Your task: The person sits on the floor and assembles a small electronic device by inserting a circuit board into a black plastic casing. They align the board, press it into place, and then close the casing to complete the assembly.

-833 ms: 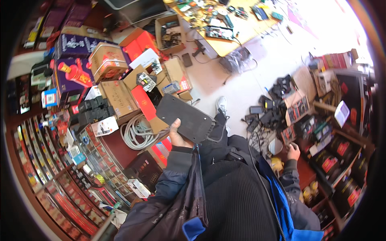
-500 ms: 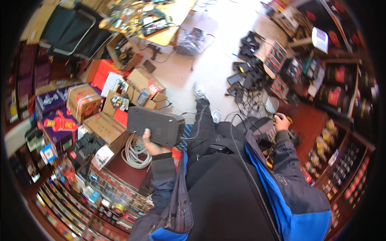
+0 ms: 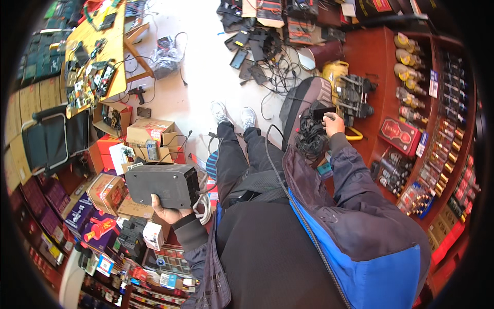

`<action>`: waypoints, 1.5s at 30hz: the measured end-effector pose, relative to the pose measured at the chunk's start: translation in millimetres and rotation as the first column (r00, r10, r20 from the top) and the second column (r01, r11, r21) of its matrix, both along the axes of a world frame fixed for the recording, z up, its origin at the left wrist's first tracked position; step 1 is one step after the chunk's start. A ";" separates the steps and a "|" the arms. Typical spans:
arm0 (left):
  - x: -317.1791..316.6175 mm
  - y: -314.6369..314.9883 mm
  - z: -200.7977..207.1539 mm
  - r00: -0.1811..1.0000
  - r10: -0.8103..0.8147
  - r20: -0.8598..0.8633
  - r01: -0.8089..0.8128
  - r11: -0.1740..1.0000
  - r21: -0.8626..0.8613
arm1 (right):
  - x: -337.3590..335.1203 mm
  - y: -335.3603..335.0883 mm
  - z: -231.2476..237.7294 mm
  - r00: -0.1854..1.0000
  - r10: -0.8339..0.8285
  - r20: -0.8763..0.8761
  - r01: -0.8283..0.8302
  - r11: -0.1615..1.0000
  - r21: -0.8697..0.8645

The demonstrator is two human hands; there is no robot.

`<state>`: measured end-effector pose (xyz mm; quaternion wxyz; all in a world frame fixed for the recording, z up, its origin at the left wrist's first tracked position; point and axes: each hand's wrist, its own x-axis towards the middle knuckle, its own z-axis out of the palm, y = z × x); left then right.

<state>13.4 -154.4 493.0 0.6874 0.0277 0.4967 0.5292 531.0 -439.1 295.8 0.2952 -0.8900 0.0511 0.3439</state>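
Note:
My left hand [image 3: 169, 210] grips the lower edge of a black box-shaped device [image 3: 159, 184], its thumb on the broad face, which has screws at the corners. A grey cable [image 3: 208, 190] comes off the device's right end and partly hides behind my jacket. On the right, my right hand [image 3: 334, 124] is closed at a bundle of black cables [image 3: 311, 135]. A small dark piece [image 3: 323, 112] shows at its fingertips, too unclear to name. Under the bundle lies a dark grey bag [image 3: 298, 98], and a yellow machine with black parts [image 3: 355, 95] stands just beyond the hand.
Cardboard boxes [image 3: 150, 132] are stacked at the left, below a yellow table [image 3: 110, 41] with loose electronics. Black adapters and tangled cables [image 3: 262, 56] lie on the pale floor ahead. Bottle shelves [image 3: 447, 129] line the right; a black folding chair [image 3: 51, 136] stands far left.
My view has turned toward the right. The right hand has come to the black cable bundle. The black device stays in my left hand.

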 end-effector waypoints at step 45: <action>153.5 293.6 26.1 0.723 -0.610 0.325 0.587 0.790 0.176 | -3.7 41.4 -18.2 0.882 -0.324 0.343 0.326 0.944 0.052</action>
